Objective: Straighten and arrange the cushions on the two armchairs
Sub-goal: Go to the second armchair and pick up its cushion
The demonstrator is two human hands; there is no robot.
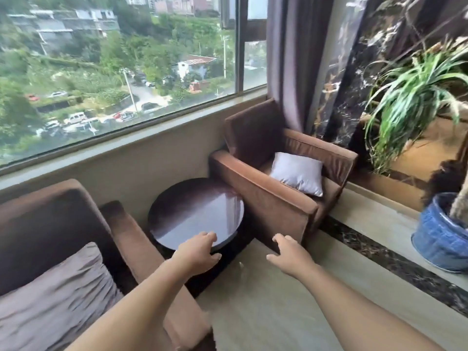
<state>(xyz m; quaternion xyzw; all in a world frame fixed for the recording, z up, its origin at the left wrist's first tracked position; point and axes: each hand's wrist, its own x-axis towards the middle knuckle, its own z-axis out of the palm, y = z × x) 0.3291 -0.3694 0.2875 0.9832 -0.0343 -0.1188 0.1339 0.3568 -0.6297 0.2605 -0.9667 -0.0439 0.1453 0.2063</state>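
Two brown armchairs face into the room below a wide window. The far armchair (263, 196) holds a small pale silver cushion (297, 173), tilted on the seat near its right arm. The near armchair (50, 214) at lower left holds a large grey-brown cushion (55, 302) leaning against its back. My left hand (197, 252) hovers over the near edge of the round table, fingers apart and empty. My right hand (288, 252) reaches out in front of the far armchair's near corner, also empty with fingers spread.
A dark glossy round side table (195, 211) stands between the chairs. A purple curtain (286, 59) hangs behind the far chair. A spider plant (410, 97) and a blue pot (440, 239) sit on a marble ledge at right. Pale floor lies below my arms.
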